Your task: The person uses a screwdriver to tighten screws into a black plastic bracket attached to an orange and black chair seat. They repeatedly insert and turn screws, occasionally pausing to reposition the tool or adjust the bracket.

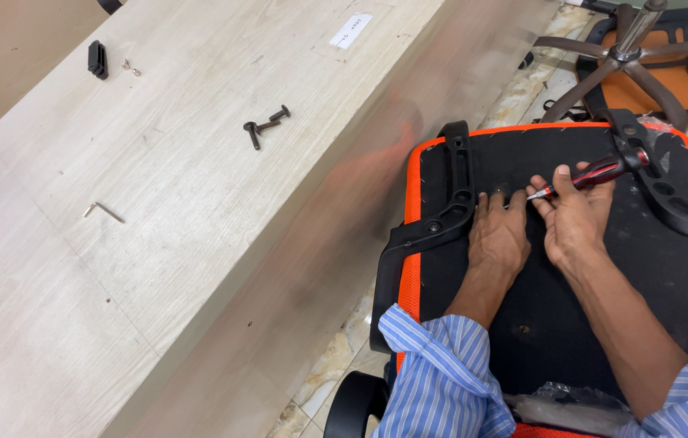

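Screwdriver [595, 173] at three o'clock, gripped closed in my right hand [575, 219], tip low on the upturned seat [539, 324]; left hand [498, 235] flat, open, probably steadying a screw.

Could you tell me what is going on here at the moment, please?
A person bends over an upturned chair seat, black underneath with orange edging. The right hand holds a red-and-black screwdriver, tip down on the underside. The left hand rests flat beside a black armrest bracket. Loose bolts lie on the wooden table.
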